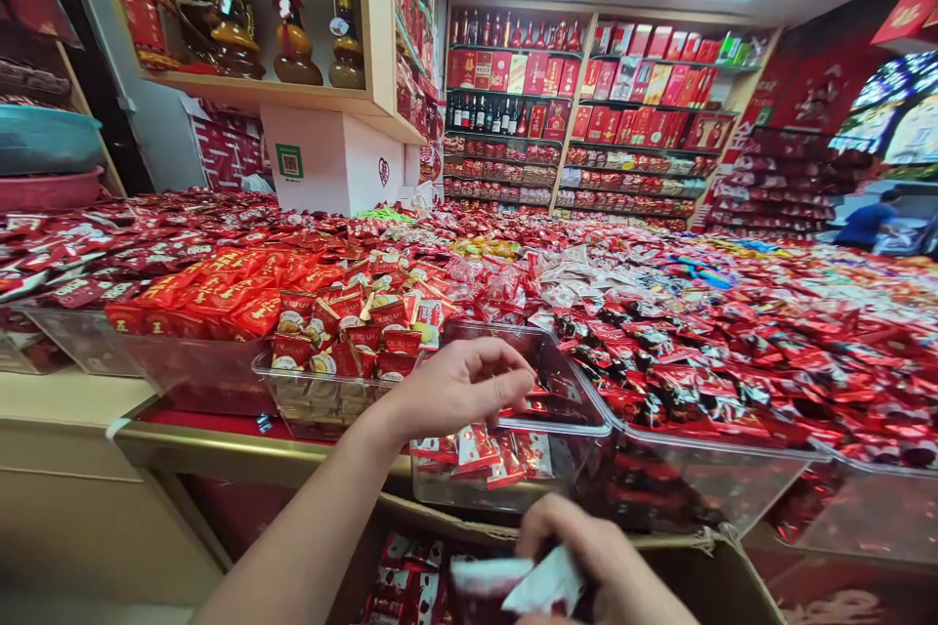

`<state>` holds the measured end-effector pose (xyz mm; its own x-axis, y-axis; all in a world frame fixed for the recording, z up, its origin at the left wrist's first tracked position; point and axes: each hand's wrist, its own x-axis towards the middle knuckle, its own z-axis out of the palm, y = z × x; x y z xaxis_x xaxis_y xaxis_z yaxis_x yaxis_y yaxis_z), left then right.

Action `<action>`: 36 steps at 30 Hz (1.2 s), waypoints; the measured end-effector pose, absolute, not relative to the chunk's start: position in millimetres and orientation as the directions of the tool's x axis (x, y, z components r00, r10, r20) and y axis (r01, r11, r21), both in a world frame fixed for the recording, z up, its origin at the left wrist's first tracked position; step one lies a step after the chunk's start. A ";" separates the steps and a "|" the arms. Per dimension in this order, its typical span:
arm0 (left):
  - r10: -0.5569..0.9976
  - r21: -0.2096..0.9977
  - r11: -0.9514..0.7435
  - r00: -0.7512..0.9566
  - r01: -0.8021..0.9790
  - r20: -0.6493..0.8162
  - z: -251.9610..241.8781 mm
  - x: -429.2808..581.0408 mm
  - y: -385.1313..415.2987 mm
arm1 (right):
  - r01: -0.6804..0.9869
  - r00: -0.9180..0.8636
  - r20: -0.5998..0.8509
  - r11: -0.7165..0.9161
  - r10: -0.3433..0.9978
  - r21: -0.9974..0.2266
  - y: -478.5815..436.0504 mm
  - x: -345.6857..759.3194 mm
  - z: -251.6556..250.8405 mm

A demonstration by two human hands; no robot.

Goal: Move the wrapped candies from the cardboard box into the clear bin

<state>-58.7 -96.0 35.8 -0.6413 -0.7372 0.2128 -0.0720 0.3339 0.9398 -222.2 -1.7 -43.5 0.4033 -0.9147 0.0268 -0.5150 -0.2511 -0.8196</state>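
My left hand (pixel 469 389) is above a clear plastic bin (pixel 505 425), its fingers curled in towards the thumb. What they hold, if anything, is hidden. Several red and white candy packets (pixel 480 451) show low in that bin. Below, in an open cardboard box (pixel 454 516), my right hand (pixel 586 547) is closed on small candy packets (pixel 546 586), whose white edges are blurred by motion. More dark red and white packets (pixel 400 586) lie in the box on the left.
A bin of durian candies (pixel 366 332) adjoins on the left, with bright red packets (pixel 212 288) beyond. To the right, dark red candies (pixel 681 376) overfill another clear bin. Shelves (pixel 513 98) of bottles and boxes line the back. A person in blue (pixel 869 220) is far right.
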 end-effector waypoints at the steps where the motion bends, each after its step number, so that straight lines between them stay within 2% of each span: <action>1: -0.665 0.931 0.354 -0.723 -0.087 0.185 37.3 -57.9 -93.7 | -0.495 0.357 0.057 -0.241 -0.932 -0.835 -2.8 -228.7 -36.6; 4: -0.519 0.901 0.417 -0.846 -0.122 0.126 40.8 -57.0 -88.9 | -0.359 0.078 0.178 -0.194 -0.981 -0.913 -4.2 -234.4 -18.3; 7: -0.547 0.876 0.452 -0.828 -0.168 0.123 41.7 -58.5 -88.4 | -0.152 -0.146 0.203 -0.181 -0.968 -0.972 -12.0 -224.1 -6.9; 9: -0.599 0.893 0.415 -0.792 -0.175 0.123 40.8 -59.5 -89.6 | -0.092 -0.112 0.192 -0.182 -0.975 -0.979 -22.1 -217.8 -1.5; 11: -0.648 0.932 0.333 -0.753 -0.142 0.117 39.3 -59.4 -91.3 | -0.128 -0.094 0.243 -0.231 -0.965 -0.965 -33.1 -216.9 3.5; 13: -0.705 0.958 0.271 -0.697 -0.091 0.133 37.8 -58.4 -92.8 | -0.168 -0.136 0.330 -0.306 -0.934 -0.937 -41.7 -220.6 7.6; 15: -0.765 0.966 0.253 -0.623 -0.058 0.163 36.5 -57.8 -93.9 | -0.114 -0.176 0.358 -0.342 -0.917 -0.933 -46.3 -225.4 9.0; 19: -0.798 0.960 0.265 -0.579 -0.086 0.169 35.7 -59.8 -95.1 | 0.057 -0.145 0.296 -0.306 -0.944 -0.950 -45.9 -229.4 3.1; 24: -0.743 0.967 0.246 -0.653 -0.065 0.145 36.6 -62.9 -94.7 | 0.011 -0.188 0.287 -0.295 -0.939 -0.956 -42.3 -226.1 -1.1; 27: -0.783 0.964 0.244 -0.609 -0.109 0.130 35.9 -63.8 -94.3 | 0.032 -0.173 0.269 -0.279 -0.947 -0.960 -39.1 -224.0 0.5; 32: -0.855 0.931 0.347 -0.446 -0.117 0.263 34.9 -61.2 -96.1 | 0.199 -0.128 0.270 -0.292 -0.954 -0.936 -32.5 -225.2 -1.8; 34: -0.843 0.923 0.375 -0.447 -0.090 0.299 34.6 -59.7 -97.4 | 0.190 -0.165 0.247 -0.276 -0.955 -0.942 -32.0 -227.0 -5.0; 36: -0.839 0.917 0.388 -0.447 -0.092 0.310 34.1 -59.2 -98.6 | 0.118 -0.205 0.293 -0.321 -0.934 -0.940 -32.4 -228.5 -9.0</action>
<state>-59.2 -98.6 34.1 -0.4466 -0.8391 0.3105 -0.0917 0.3881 0.9170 -228.5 -32.4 -9.0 -0.2054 -0.9337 0.2931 0.1176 -0.3209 -0.9398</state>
